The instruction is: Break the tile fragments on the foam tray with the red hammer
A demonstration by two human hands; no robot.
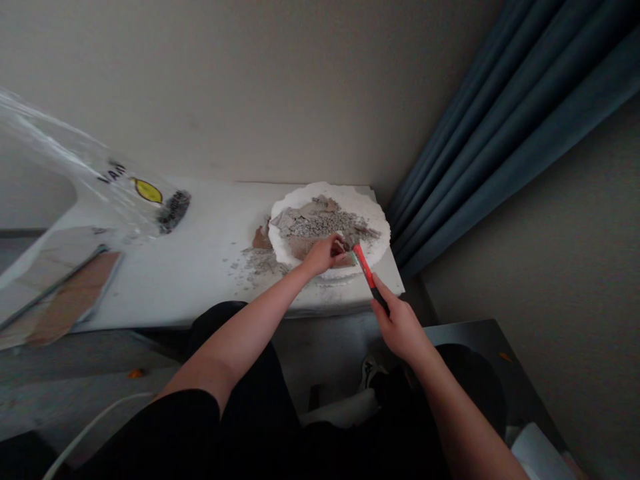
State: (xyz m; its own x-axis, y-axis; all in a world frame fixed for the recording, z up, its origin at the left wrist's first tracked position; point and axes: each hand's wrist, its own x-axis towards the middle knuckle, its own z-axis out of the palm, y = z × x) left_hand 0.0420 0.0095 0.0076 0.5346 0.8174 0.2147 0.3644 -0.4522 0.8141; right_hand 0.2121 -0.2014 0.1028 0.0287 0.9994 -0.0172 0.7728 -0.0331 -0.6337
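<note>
- left hand [324, 255]: clenched, fingers curled down onto the broken crust at the near edge of the foam disc; whatever it pinches is too small to tell
- right hand [400, 328]: grasping a red-and-black utility knife [366, 272] by the handle, its tip end angled far and left, just beside the left hand
- white foam disc [373, 230]: ragged-edged, lying flat on the right part of the desk [170, 293], close to the far edge
- broken grey plaster crust [320, 223]: lying in flakes and crumbs on the disc, with a brown layer [300, 248] showing near the hands
- grey crumbs [260, 261]: scattered on the desk just left of the disc, and a brown fragment [261, 238] touches its left rim
- clear plastic bag [100, 167]: with a yellow label, spread over the left of the desk
- flat brown panel [75, 297]: at the desk's near left corner
- blue-grey curtain [500, 133]: hanging right of the desk
</note>
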